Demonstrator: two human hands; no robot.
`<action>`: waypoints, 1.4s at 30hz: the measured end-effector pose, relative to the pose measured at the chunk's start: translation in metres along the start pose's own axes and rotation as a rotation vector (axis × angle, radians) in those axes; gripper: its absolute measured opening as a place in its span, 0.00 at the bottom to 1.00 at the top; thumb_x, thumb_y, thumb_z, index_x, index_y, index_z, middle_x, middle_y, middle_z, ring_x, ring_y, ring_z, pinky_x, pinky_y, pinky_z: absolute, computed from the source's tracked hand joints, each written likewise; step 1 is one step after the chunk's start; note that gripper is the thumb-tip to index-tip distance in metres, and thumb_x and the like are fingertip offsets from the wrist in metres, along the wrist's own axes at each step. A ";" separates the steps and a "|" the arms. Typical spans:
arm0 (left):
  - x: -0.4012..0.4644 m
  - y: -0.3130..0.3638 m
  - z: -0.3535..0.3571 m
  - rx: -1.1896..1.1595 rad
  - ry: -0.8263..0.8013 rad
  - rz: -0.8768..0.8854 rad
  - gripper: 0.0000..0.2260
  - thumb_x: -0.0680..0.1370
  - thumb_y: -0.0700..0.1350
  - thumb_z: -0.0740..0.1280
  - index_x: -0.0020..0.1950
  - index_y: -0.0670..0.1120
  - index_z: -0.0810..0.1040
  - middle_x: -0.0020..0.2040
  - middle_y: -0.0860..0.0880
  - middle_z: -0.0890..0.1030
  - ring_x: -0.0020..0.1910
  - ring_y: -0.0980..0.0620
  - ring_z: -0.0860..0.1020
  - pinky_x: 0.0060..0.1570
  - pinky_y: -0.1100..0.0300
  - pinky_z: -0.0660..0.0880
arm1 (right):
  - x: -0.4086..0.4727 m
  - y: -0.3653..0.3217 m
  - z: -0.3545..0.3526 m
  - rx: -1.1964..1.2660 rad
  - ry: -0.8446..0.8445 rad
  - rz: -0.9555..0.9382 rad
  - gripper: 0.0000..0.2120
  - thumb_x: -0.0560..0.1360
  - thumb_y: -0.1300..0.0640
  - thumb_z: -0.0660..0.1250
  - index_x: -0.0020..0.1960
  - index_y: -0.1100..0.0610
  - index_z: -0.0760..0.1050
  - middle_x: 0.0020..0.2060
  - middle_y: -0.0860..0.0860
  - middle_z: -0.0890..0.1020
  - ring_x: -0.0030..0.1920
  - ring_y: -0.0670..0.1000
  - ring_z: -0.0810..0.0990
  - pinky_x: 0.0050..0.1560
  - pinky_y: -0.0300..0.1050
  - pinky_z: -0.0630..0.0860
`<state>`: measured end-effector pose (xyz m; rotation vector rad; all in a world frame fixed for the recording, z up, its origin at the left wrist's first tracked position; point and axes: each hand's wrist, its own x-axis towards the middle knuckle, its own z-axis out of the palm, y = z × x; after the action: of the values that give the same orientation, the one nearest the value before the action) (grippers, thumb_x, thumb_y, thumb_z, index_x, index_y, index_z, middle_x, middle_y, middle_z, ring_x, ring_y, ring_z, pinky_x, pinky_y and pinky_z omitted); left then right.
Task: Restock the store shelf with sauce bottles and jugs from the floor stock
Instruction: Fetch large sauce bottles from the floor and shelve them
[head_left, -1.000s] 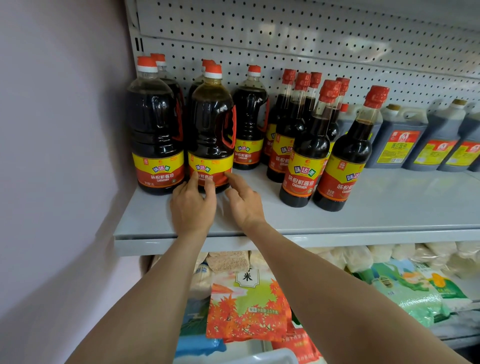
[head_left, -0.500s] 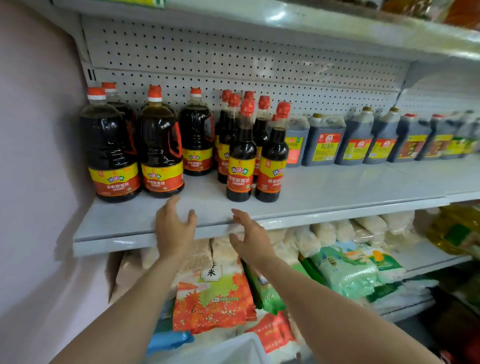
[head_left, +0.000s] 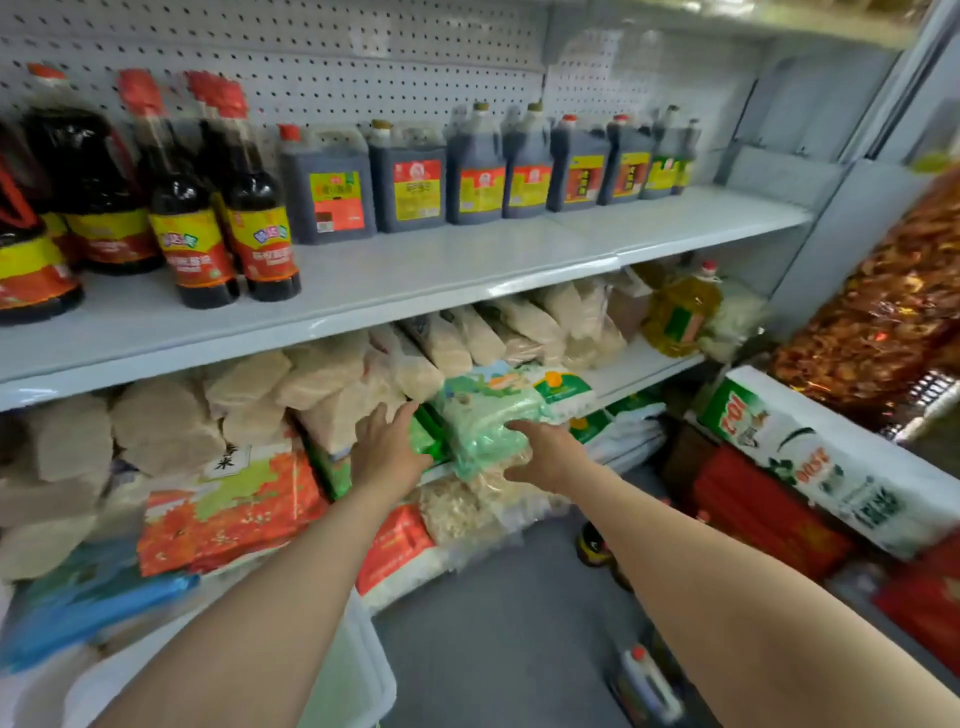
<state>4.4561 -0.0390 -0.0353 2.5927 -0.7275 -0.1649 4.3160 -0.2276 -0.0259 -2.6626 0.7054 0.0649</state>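
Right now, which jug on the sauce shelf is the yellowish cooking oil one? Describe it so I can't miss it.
It is not on the sauce shelf with the dark square jugs. Look one level down, at the far right end of the lower shelf, past the pale grain bags. The oil jug is the only clear golden-yellow container there, with a red cap and a green label.

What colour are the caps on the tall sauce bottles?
Red, on the tall sauce bottles, seen in the head view.

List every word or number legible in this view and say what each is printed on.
"米": white tag on the orange leaf-print rice bag.
Red letters on the long white sack: too blurred to read.
Yellow-red labels on the dark round sauce bottles and square dark jugs: blurred, unreadable.
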 end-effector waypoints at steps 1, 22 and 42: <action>-0.006 0.022 0.015 0.015 -0.022 0.022 0.37 0.72 0.52 0.74 0.78 0.56 0.61 0.78 0.44 0.59 0.75 0.41 0.59 0.70 0.50 0.64 | -0.010 0.024 -0.004 -0.012 -0.017 0.018 0.38 0.73 0.46 0.75 0.78 0.48 0.63 0.72 0.53 0.73 0.70 0.57 0.71 0.65 0.51 0.72; -0.013 0.275 0.243 0.095 -0.420 0.292 0.39 0.70 0.48 0.76 0.77 0.50 0.62 0.75 0.43 0.64 0.74 0.40 0.62 0.68 0.47 0.67 | -0.089 0.320 -0.023 0.120 -0.007 0.335 0.38 0.74 0.50 0.75 0.79 0.49 0.61 0.74 0.54 0.69 0.74 0.60 0.66 0.68 0.61 0.71; 0.252 0.314 0.470 0.235 -0.810 0.353 0.33 0.75 0.50 0.73 0.77 0.47 0.63 0.75 0.46 0.68 0.73 0.44 0.65 0.70 0.53 0.64 | 0.139 0.492 0.089 0.395 -0.214 0.806 0.35 0.76 0.51 0.72 0.79 0.53 0.61 0.70 0.56 0.72 0.72 0.60 0.68 0.64 0.55 0.73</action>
<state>4.4176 -0.5896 -0.3163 2.5104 -1.5364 -1.1089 4.2036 -0.6527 -0.3015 -1.8285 1.4838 0.3724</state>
